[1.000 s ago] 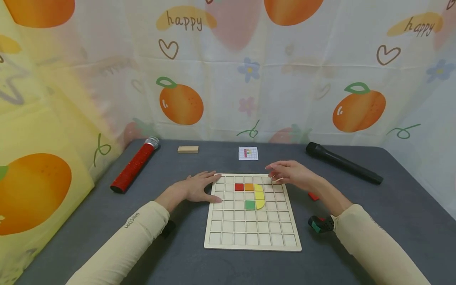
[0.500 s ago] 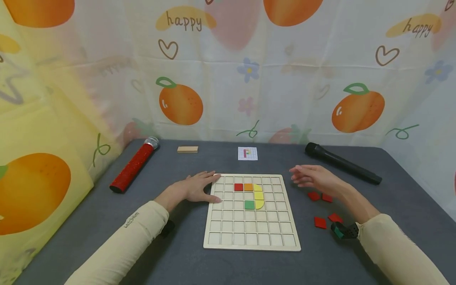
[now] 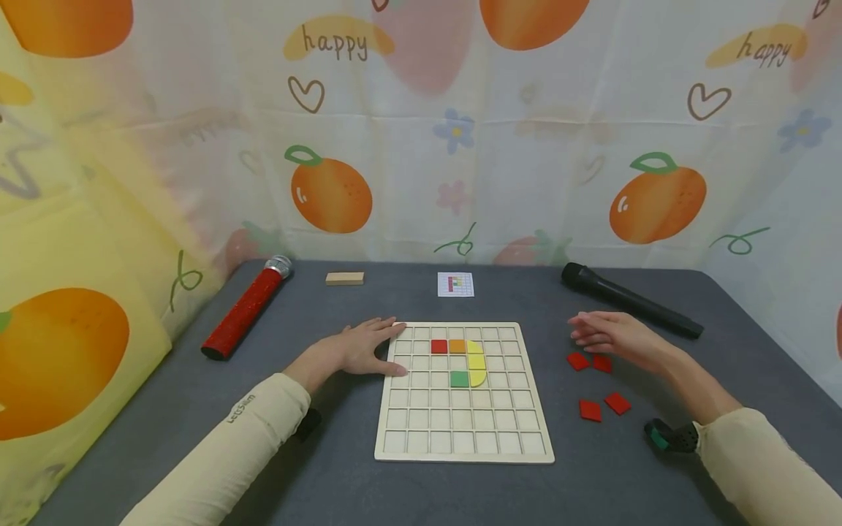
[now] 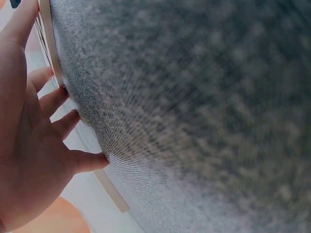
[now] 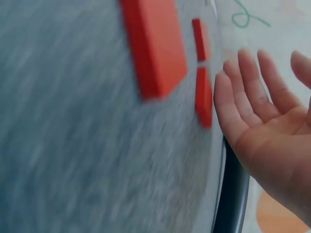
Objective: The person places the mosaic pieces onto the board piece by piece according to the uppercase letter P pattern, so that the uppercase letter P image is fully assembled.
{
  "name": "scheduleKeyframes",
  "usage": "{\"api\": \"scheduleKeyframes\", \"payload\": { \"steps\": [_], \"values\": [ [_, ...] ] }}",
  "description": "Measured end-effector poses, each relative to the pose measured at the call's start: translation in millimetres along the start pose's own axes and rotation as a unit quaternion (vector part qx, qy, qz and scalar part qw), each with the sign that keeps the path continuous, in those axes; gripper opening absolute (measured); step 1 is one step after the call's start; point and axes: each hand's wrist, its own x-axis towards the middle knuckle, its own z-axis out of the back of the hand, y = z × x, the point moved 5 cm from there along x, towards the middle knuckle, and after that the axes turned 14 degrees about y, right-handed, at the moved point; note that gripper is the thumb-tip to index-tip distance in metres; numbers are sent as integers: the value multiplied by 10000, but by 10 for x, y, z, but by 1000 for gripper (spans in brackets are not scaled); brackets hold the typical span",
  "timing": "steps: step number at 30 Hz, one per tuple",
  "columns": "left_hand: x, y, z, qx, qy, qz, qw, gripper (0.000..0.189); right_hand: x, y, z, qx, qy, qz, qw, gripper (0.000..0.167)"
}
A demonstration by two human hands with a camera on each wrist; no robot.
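A pale wooden grid board [image 3: 463,420] lies flat on the dark table. Set in its cells are a red tile [image 3: 438,346], an orange tile [image 3: 457,346], a green tile [image 3: 459,379] and a yellow column [image 3: 476,361] with rounded ends. My left hand [image 3: 365,348] rests along the board's upper left edge, thumb and fingers spread; the left wrist view shows its fingertips against that edge. Right of the board, my right hand [image 3: 615,334] is held over the table, extended and holding nothing. Just below it lie several loose red square tiles [image 3: 590,410], seen large as red tiles [image 5: 158,46] in the right wrist view.
Behind the board lies a small card [image 3: 455,284] printed with a coloured grid pattern. A wooden block [image 3: 345,278] and a red microphone [image 3: 243,310] are at the left; a black microphone [image 3: 631,301] is behind my right hand. A fruit-print curtain [image 3: 408,183] hangs along the back.
My right hand has moved from above the board's upper right corner out to the right, uncovering the loose red tiles. The left hand stays on the board's edge.
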Motion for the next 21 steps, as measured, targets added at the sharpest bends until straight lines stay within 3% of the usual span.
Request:
{"api": "scheduleKeyframes", "payload": {
  "steps": [7,12,21],
  "values": [
    [10,4,-3,0,-10,20,10000,94,-153,-86,69,-454,55,-30,9990,55],
    [14,2,-4,-23,18,41,10000,94,-237,-113,58,-1131,-44,-49,9936,48],
    [17,6,0,-25,-1,88,10000,93,-298,-104,-21,-1634,218,440,9853,42]
  ]
}}
